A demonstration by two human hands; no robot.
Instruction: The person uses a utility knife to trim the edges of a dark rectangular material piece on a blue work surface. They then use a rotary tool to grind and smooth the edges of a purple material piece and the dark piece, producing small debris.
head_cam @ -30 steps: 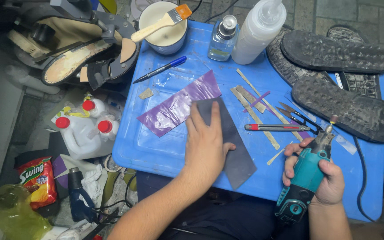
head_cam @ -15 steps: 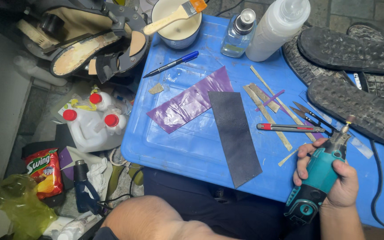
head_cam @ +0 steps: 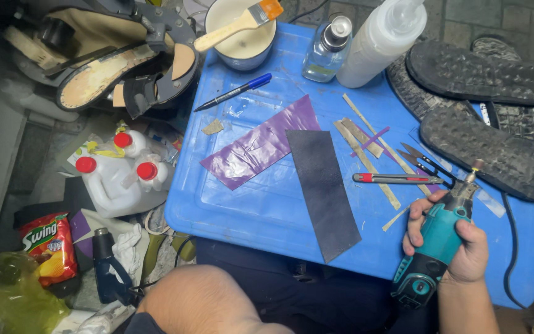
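The right hand [head_cam: 458, 241], at the lower right of the frame, is wrapped tight around a teal rotary tool [head_cam: 437, 244] whose tip points up toward a red and grey knife [head_cam: 394, 179]. The left hand cannot be seen, only its bare arm [head_cam: 205, 303] at the bottom middle. A long dark strip [head_cam: 322, 188] lies flat in the middle of the blue lid [head_cam: 248, 204], touching a purple sheet [head_cam: 258, 143].

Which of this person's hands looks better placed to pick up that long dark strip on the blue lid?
Probably the left. The right hand is wrapped around the teal rotary tool, so it isn't free. The left hand itself is out of view, only its forearm shows at the bottom edge, but the dark strip lies unobstructed on that side.
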